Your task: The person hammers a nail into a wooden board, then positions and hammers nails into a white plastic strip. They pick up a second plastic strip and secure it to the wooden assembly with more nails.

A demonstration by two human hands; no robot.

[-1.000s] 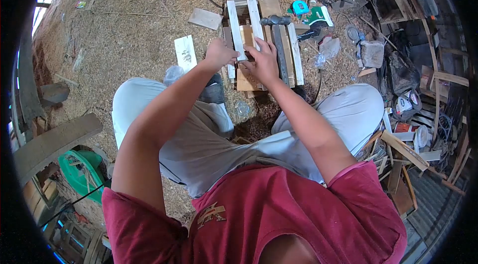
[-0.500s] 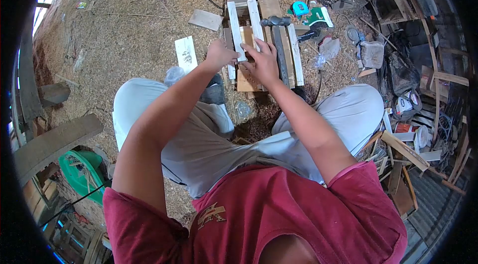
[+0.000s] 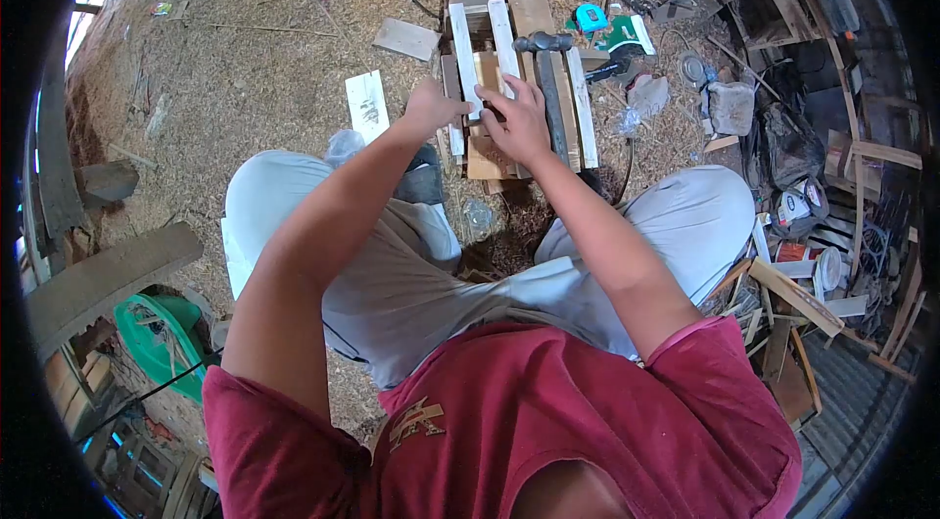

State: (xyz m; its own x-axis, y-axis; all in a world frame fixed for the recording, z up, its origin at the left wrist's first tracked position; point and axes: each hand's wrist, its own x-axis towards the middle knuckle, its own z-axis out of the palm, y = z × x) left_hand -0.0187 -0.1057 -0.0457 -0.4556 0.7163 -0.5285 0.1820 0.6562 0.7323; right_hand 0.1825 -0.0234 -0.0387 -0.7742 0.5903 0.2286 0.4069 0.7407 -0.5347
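Observation:
My left hand (image 3: pixel 434 110) is closed on the near part of a white-painted wooden strip (image 3: pixel 461 34), its thumb and fingers at the strip's edge. From the other side, my right hand (image 3: pixel 519 122) reaches over with fingers spread, and its fingertips touch the same strip's right edge. Beneath lies a light brown board (image 3: pixel 485 159), partly hidden by the hands. Right of it is a second white strip (image 3: pixel 502 34), its near end covered by my right hand. A hammer (image 3: pixel 550 93) lies lengthwise beside my right hand, with a third white strip (image 3: pixel 582 113) along its right.
A turquoise tape measure (image 3: pixel 589 19) sits beyond the hammer on the right. Left of the work lie a loose board (image 3: pixel 406 39) and a white piece (image 3: pixel 367 106) on shavings-covered ground. A green basin (image 3: pixel 157 348) stands at lower left, and scrap wood (image 3: pixel 798 294) is piled at right.
Very little differs. My right hand's fingers have shifted slightly against the white strip; my left hand stays on it.

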